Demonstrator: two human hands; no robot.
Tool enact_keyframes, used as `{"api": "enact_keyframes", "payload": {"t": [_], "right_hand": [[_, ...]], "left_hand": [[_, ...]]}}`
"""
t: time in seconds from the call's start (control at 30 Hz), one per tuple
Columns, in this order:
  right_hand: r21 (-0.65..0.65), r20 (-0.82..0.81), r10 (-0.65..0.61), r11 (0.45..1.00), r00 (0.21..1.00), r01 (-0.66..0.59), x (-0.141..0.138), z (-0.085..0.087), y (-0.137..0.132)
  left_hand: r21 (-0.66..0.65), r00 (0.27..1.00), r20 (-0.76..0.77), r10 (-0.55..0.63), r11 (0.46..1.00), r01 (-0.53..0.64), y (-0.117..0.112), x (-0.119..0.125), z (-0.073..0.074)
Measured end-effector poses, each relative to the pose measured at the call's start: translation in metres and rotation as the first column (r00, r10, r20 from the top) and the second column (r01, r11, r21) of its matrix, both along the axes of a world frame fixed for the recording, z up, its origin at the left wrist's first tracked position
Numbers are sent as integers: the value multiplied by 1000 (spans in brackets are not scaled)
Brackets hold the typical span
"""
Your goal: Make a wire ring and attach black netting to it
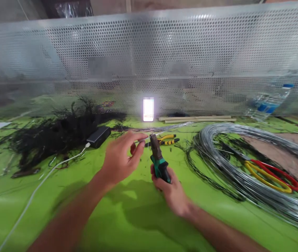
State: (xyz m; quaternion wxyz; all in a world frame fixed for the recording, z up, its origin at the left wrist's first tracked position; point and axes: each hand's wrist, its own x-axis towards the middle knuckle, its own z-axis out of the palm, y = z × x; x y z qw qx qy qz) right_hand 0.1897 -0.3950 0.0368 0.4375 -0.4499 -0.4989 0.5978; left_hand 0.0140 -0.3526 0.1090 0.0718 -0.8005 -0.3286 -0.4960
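Note:
My left hand (124, 152) pinches a thin piece of metal wire (143, 139) between thumb and fingertips. Wrapped around the green and black handles of a pair of pliers (158, 157) is my right hand (170, 189). The pliers point upward, their dark jaws close beside the wire's end; whether they grip it I cannot tell. Behind the jaws lies a second pair of pliers (168, 140) with yellow and black handles. To the right a large coil of silvery wire (209, 147) rests on the green surface (93, 224).
Scissors with red and yellow handles (272, 175) lie inside the coil. A tangled black heap (56, 129) and a black box (98, 136) with a white cable (49, 171) are at left. A glowing screen (148, 109), sticks (198, 119) and a bottle (268, 103) stand near the perforated metal panel (138, 45).

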Motion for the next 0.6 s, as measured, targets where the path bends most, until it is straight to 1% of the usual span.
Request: {"api": "enact_keyframes", "payload": {"t": [0.1, 0.2, 0.33, 0.4, 0.5, 0.6], "right_hand": [[-33, 33, 10, 999, 999, -9, 3, 5, -5], [-77, 51, 16, 997, 999, -12, 4, 3, -7], [-114, 74, -4, 993, 997, 13, 5, -12, -7], [-124, 83, -32, 991, 996, 43, 5, -22, -9], [-114, 81, -82, 989, 993, 91, 6, -34, -12], [-96, 87, -55, 993, 995, 63, 7, -37, -15]], "left_hand": [[53, 1000, 1, 13, 998, -13, -3, 0, 3], [66, 1000, 22, 17, 998, -19, -7, 1, 4], [114, 996, -5, 92, 989, -91, -8, 1, 3], [109, 990, -40, 132, 986, -127, -7, 0, 3], [95, 987, -79, 138, 987, -130, -7, -3, 5], [64, 989, -72, 128, 990, -123, -6, -7, 8]]}}
